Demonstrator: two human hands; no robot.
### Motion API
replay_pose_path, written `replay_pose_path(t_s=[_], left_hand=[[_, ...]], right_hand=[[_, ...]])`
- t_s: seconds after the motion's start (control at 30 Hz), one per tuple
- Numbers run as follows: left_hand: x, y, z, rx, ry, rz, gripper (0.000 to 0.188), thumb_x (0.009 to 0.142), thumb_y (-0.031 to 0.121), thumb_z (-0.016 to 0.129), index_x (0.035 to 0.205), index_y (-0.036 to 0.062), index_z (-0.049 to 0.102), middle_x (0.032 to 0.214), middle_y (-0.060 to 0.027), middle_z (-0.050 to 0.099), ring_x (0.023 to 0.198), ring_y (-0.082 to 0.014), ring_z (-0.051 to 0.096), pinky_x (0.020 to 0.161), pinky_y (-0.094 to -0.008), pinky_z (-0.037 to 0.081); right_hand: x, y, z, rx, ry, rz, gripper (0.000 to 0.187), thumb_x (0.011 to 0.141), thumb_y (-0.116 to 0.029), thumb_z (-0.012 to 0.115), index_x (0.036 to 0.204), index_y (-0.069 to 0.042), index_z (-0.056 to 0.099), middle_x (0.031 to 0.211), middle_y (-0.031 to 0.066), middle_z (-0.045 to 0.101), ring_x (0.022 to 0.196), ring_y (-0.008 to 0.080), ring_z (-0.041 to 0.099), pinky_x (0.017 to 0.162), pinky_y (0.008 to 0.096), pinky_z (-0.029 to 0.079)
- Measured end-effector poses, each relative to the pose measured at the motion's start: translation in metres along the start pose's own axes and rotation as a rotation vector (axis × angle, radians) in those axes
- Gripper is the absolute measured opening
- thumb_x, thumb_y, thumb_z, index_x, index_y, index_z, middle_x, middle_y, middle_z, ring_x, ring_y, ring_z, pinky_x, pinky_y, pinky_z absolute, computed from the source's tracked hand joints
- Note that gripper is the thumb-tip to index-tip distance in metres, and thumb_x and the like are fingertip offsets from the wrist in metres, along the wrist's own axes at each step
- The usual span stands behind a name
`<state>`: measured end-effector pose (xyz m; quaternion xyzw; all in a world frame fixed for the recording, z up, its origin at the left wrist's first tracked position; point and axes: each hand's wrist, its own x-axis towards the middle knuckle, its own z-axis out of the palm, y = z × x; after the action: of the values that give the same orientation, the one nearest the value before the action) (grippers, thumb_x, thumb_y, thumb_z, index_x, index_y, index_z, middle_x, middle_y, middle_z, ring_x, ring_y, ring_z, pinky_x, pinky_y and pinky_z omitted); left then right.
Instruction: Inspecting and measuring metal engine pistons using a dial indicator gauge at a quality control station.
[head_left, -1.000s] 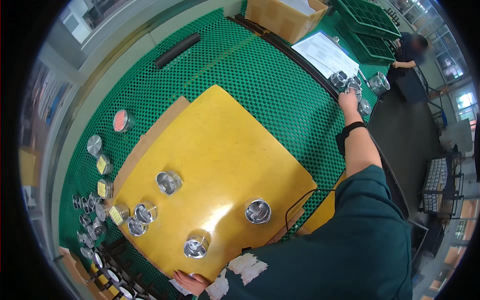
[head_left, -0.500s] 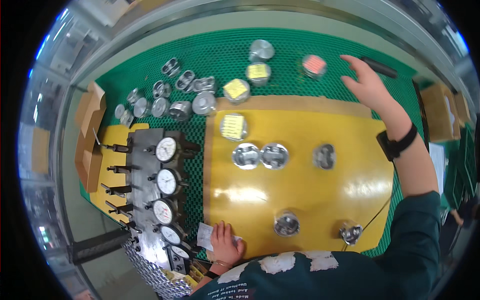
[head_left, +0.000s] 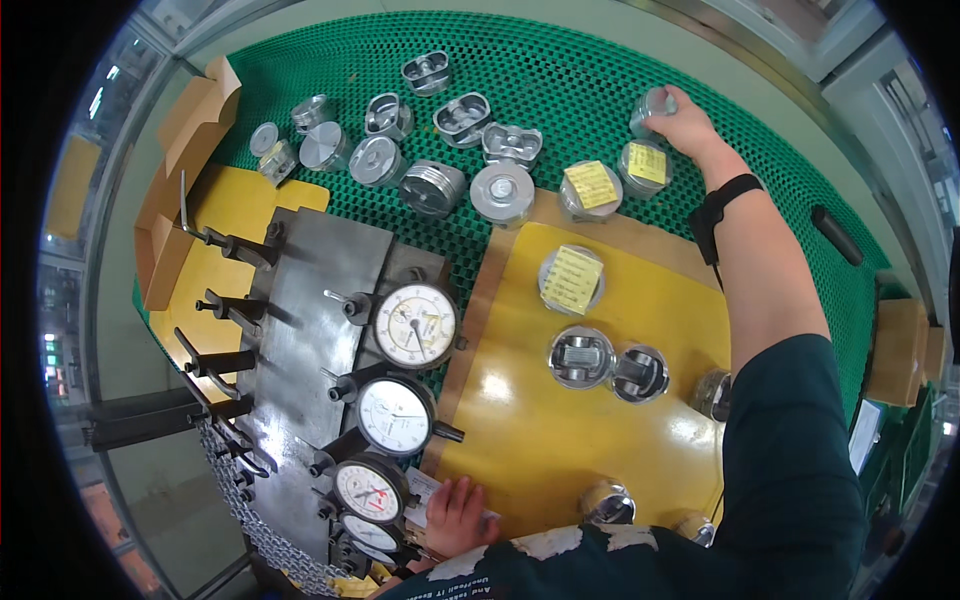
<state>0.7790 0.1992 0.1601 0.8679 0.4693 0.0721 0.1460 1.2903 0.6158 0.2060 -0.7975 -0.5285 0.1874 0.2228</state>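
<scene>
- The metal piston [head_left: 652, 110] is a short round cylinder, with a smooth and shiny grey wall.
- It lies inside the right hand [head_left: 690, 130]: the fingers are closed around it, grasping it from its right side. Whether its base touches the surface below, I cannot tell.
- The left hand [head_left: 460, 517] lies palm down, its fingers released and slightly bent, upon a white paper [head_left: 425, 488] at the near edge of the yellow board [head_left: 520, 420].
- This board is smooth and glossy; the green mat [head_left: 565, 85] behind it has a rough, woven-like texture.
- Just below the right hand, very close to it, stands a piston with a yellow note [head_left: 645, 165]; a second noted piston [head_left: 590, 190] is beside it, toward the left.
- A third noted piston [head_left: 572, 280] rests on the board, near two hollow pistons [head_left: 610, 365], which show their open inside.
- The right forearm [head_left: 775, 270] passes over the board's right part and hides some of it.
- On the left there are round dial gauges [head_left: 415, 325] with white faces, along a flat grey metal plate [head_left: 315, 320].
</scene>
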Motion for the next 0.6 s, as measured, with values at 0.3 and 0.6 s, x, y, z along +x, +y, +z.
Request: replay_pose_path(t_s=[0.3,0.6], left_hand=[[0.006,0.003,-0.002,-0.073,-0.077,0.047,0.062,0.074,0.032,0.060,0.126,-0.0001,0.050,0.132,-0.0235,0.047,0.121,-0.0452,0.041,0.100,-0.0556,0.035],[0.009,0.015,-0.001,0.057,0.100,0.161,0.059,0.082,0.026,0.048,0.131,-0.0071,0.040,0.134,-0.0312,0.041,0.123,-0.0520,0.037,0.104,-0.0587,0.029]], right_hand=[[-0.207,0.004,-0.158,1.553,-0.061,0.222,0.048,0.095,-0.030,0.033,0.128,0.001,0.049,0.118,0.0191,0.060,0.100,0.0313,0.061,0.085,0.0391,0.051],[-0.465,0.091,-0.246,1.922,-0.104,-0.013,0.062,0.099,-0.046,0.023,0.133,0.000,0.045,0.123,0.0213,0.058,0.110,0.0429,0.059,0.093,0.0440,0.052]])
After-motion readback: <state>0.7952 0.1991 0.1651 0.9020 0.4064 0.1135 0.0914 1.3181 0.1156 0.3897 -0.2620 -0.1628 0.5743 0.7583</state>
